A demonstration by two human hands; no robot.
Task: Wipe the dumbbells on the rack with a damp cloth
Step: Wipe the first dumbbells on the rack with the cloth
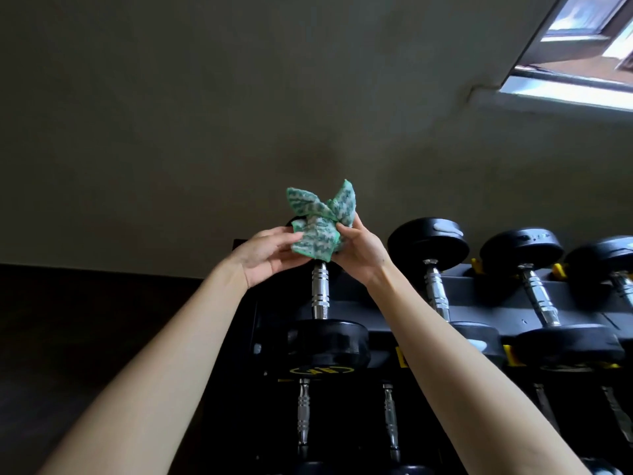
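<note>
left hand: fingers pinched cloth | right hand: fingers gripped cloth | cloth: bunched at far end of leftmost dumbbell on rack

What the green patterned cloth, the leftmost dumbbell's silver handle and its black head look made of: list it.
Green patterned cloth: soft woven or knitted fabric, matte; it bunches into folds.
Ridged silver handle: metal, probably chromed steel; bright reflections, ringed grooves.
Round black head: likely rubber-coated, dull satin sheen; core unseen.

Bare forearms, long and slender, end in the bare left grip and right grip.
</note>
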